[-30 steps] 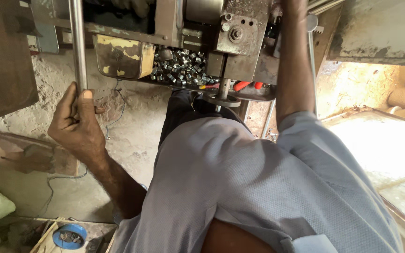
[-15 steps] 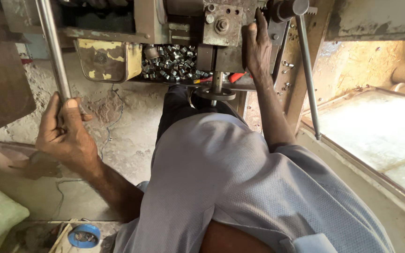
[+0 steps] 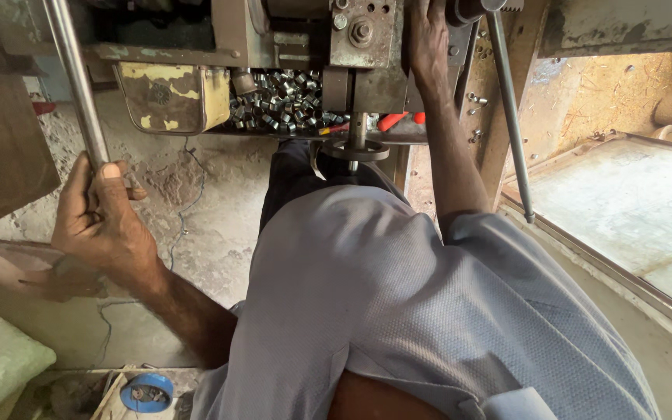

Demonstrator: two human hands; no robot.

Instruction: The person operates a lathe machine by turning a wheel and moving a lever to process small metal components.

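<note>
A press machine is seen from above, looking down over a grey shirt worn by the person at work. The left hand is closed around a long steel lever bar at the left of the scene; the bar rises up and away from the fist to the far left edge, and the thumb is laid against its lower end. The grip of this hand is clamped on the bar. The right hand is stretched to the far side and pressed against the machine's metal block, fingers reaching upward; whether anything is clasped there cannot be told. Just left of that hand, a heap of small shiny metal rings is piled in the machine's tray, beside a chipped yellow box. Below the block, a round die disc is set on a spindle. A second thin rod hangs slanted at the right. A blue tape roll lies on the floor near left.
</note>
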